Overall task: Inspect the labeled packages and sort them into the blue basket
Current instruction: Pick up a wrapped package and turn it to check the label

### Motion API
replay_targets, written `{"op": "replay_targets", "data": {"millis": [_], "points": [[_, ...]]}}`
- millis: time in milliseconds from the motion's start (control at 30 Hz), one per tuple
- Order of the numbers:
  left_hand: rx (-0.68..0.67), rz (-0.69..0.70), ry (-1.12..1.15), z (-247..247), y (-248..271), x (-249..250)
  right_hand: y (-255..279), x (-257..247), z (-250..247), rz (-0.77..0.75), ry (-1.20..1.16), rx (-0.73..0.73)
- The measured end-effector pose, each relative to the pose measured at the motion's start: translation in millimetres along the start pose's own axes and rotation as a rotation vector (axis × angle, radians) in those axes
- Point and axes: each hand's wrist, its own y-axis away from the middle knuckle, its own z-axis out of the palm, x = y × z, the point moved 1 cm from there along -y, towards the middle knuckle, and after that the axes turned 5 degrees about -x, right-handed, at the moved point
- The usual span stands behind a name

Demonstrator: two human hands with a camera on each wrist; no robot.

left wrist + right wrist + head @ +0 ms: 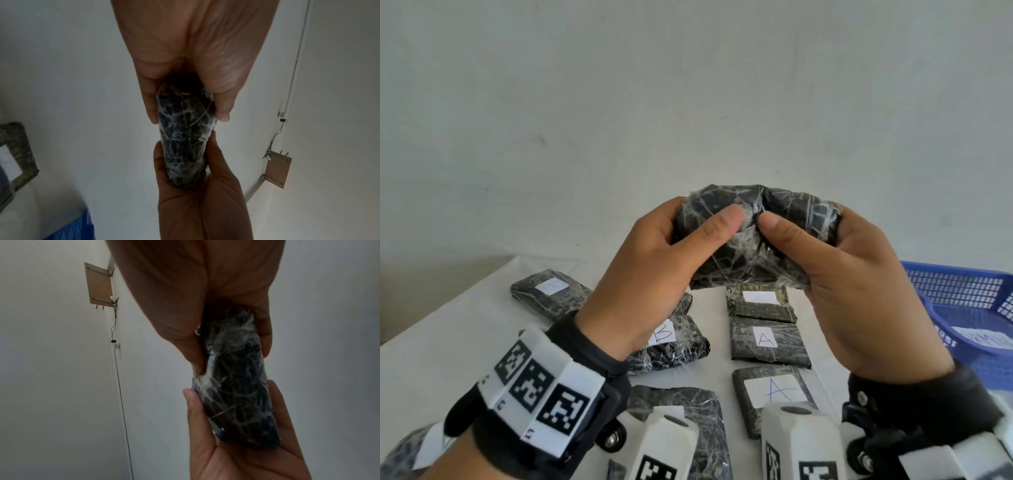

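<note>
A white-covered table (448, 349) met a bare pale wall (688, 85). Labelled parcels (768, 339) lay across it. Above them, the left hand (654, 274) and right hand (859, 291) gripped one black wrapped package (753, 240) from either end. The blue basket (962, 301) stood at the right edge.

Black film-wrapped package (753, 240) held up above the table, label not visible. 7 more packages on table, incl. 1 marked B (671, 342), 2 marked A (768, 339) (774, 394). Blue basket (969, 308) at right.
</note>
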Motion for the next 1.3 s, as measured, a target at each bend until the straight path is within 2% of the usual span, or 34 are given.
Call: {"op": "replay_targets", "data": {"millis": [133, 267, 400, 533, 700, 867, 1033, 1133, 1300], "points": [[0.036, 0.028, 0.04, -0.8, -1.3, -2.0, 0.1, 0.9, 2.9, 0.034, -0.024, 0.001], [-0.017, -0.01, 0.035, 0.8, -0.3, -1.5, -0.6, 1.6, 2.4, 0.018, 0.0, 0.059], [0.029, 0.001, 0.107, 0.3, -1.5, -1.2, 1.8, -3.1, 2.4, 0.049, -0.018, 0.012], [-0.027, -0.068, 0.134, 2.0, -0.2, 2.2, 0.3, -0.4, -0.4, 0.065, -0.008, 0.055], [0.07, -0.022, 0.145, 1.6, -0.9, 1.2, 0.9, -0.1, 2.6, 0.082, -0.087, 0.06], [-0.021, -0.065, 0.029, 3.3, 0.6, 4.5, -0.2, 2.9, 4.0, 0.089, -0.023, 0.121], [0.027, 0.013, 0.024, 4.6, 1.0, 2.4, 1.6, 0.2, 10.9, 0.063, 0.004, 0.076], [-0.072, -0.045, -0.007, 5.2, 2.1, 3.0, 0.2, 3.5, 7.3, 0.033, 0.067, 0.141], [-0.042, -0.01, 0.106, 0.4, -0.7, 1.5, 0.7, 3.3, 5.8, 0.031, 0.048, 0.065]]}}
